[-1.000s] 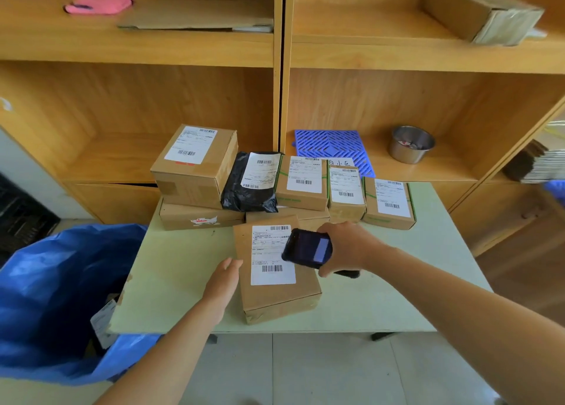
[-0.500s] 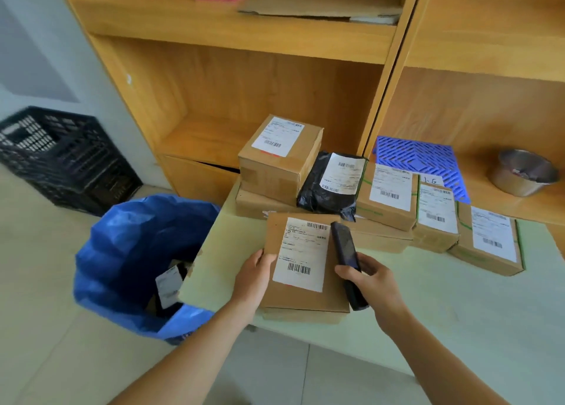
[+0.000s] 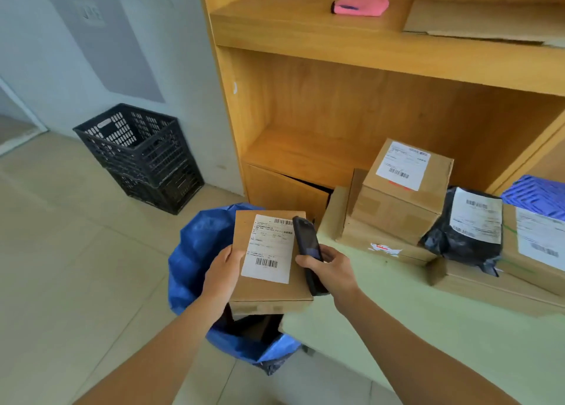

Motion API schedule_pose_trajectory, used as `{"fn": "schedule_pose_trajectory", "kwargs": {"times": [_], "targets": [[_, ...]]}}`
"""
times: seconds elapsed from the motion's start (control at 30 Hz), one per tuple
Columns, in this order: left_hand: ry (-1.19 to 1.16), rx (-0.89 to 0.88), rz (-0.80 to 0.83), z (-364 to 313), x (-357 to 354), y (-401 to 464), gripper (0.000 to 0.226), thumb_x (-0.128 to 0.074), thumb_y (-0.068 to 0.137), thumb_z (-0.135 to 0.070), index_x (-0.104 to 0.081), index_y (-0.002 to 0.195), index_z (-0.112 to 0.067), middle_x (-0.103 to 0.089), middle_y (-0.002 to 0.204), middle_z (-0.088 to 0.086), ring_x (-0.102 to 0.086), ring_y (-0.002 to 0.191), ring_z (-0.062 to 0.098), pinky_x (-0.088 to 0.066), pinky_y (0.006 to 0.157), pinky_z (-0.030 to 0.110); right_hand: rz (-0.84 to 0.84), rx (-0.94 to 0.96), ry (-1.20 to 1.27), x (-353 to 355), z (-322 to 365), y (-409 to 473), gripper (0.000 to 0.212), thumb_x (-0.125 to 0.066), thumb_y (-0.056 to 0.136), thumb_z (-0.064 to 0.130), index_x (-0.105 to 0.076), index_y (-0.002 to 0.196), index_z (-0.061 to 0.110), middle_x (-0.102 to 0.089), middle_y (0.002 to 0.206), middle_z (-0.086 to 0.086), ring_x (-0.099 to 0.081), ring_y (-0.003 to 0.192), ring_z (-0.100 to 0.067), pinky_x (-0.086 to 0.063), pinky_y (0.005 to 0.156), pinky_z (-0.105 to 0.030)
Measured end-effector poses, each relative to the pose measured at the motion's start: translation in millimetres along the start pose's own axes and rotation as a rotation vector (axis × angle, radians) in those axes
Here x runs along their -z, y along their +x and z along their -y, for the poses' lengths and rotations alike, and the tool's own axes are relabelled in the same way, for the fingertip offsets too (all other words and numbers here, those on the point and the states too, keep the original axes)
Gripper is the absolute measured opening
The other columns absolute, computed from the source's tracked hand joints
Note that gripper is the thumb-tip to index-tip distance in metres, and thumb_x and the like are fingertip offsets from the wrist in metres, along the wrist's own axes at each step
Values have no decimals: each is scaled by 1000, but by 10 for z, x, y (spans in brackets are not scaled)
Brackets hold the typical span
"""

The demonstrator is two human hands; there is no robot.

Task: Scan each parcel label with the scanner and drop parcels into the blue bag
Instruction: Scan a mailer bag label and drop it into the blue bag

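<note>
From the head view, a flat brown cardboard parcel [image 3: 269, 261] hangs over the open mouth of the blue bag [image 3: 195, 251], just off the left edge of the pale green tabletop [image 3: 428, 322]. The left hand [image 3: 223, 274] grips the parcel's left edge, thumb on its top face. The right hand [image 3: 331, 271] is curled round a slim black scanner [image 3: 307, 245], which lies along the parcel's right edge, touching or nearly touching it. A white paper label [image 3: 269, 248] with printed barcodes covers much of the parcel's top. The bag is glossy, crumpled plastic, dark inside, standing on the tiled floor beside the tabletop. On the tabletop, right of the bag, sit more matte cardboard boxes: a cube-like box [image 3: 403, 187] stacked on a flatter one [image 3: 367, 233], and a wrinkled black plastic mailer [image 3: 461, 236] bearing a white label, leaning among them. Behind stands a wooden shelf unit [image 3: 336, 105]. Left of the bag, against the wall, sits a black perforated plastic crate [image 3: 140, 157].
</note>
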State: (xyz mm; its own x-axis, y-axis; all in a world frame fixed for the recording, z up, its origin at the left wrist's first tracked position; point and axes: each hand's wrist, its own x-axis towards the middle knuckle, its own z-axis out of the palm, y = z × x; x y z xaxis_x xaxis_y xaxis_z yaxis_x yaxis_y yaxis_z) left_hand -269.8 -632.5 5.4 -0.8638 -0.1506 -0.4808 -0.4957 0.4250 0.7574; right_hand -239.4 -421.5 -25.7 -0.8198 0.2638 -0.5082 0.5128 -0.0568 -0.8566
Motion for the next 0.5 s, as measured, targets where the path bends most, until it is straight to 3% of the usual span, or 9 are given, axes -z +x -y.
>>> {"fn": "schedule_pose_trajectory", "kwargs": {"times": [0.07, 0.2, 0.3, 0.33, 0.5], "targets": [[-31, 68, -15, 134, 212, 198, 38, -41, 84, -59, -67, 101, -36, -70, 101, -4, -62, 98, 20, -47, 94, 45, 26, -2, -46, -338, 31, 143, 51, -92, 70, 35, -64, 111, 29, -69, 110, 7, -65, 98, -13, -57, 87, -33], [-131, 148, -21, 269, 479, 457, 28, -49, 86, -49, -67, 96, -30, -70, 102, 2, -64, 100, 24, -47, 99, 53, 21, 28, -119, -740, 52, 377, 52, -92, 67, 37, -65, 112, 29, -71, 107, 8, -67, 94, -10, -59, 89, -35], [-104, 84, -70, 256, 609, 557, 51, -46, 90, -46, -51, 140, -34, -54, 142, -1, -48, 131, 22, -34, 112, 47, 32, 44, -159, -912, 60, 445, 53, -91, 66, 40, -65, 111, 27, -72, 101, 10, -69, 90, -10, -61, 84, -34], [-97, 50, -90, 224, 654, 554, 54, -45, 93, -44, -45, 147, -33, -46, 150, -4, -41, 138, 20, -30, 115, 44, 46, 57, -189, -958, 81, 437, 53, -90, 68, 40, -63, 111, 28, -71, 99, 11, -68, 89, -8, -59, 81, -31], [-129, -109, -163, 28, 669, 503, 51, -42, 99, -36, -42, 150, -31, -40, 155, -8, -35, 143, 17, -25, 118, 42, 81, 119, -283, -927, 152, 321, 70, -88, 72, 43, -56, 132, 26, -64, 110, 11, -63, 99, -9, -53, 83, -24]]}}
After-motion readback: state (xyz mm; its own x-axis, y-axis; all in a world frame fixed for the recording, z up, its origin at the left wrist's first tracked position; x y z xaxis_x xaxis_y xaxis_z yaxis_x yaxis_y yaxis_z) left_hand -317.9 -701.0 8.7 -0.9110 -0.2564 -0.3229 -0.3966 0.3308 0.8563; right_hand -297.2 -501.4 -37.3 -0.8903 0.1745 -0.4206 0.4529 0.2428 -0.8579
